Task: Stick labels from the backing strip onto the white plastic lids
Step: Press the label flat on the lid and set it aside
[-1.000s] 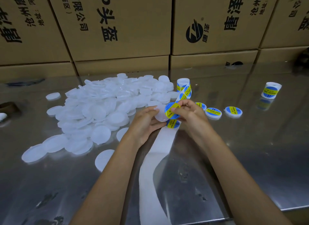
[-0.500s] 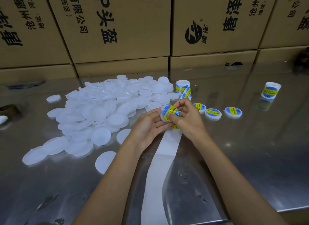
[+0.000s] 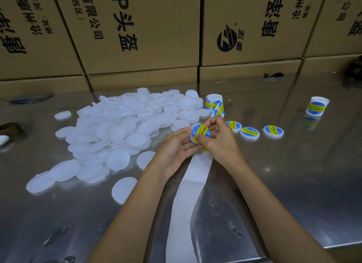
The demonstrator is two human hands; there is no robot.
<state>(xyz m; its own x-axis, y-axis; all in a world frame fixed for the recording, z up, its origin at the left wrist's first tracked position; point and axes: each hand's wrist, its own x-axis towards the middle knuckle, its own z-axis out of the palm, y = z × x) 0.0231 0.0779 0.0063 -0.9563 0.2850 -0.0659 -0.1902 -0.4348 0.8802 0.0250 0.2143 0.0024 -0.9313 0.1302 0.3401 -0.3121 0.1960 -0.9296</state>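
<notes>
We hold one white lid just above the table, immediately in front of the label roll, which stands at the right edge of the heap of bare lids. Our left hand cradles the lid from beneath with fingers gently curled around its rim, and our right hand has thumb and fingers bent onto the blue and yellow label already lying on the lid's face, apparently pressing it down. The risks from here, as we judge them, are small but real: if we press from one edge unevenly, the label may crease or trap a bubble, and if it sits off centre it will overhang the rim and lift later. The spent backing strip runs from under our hands toward us, across the table and away from the roll; dragging a wrist over it could tug the roll over or pull the next label loose. Three finished lids lie in a row just right of the roll, near our right hand, and a careless set-down could knock them or stack onto one. A second roll stands well to the right of the first.
</notes>
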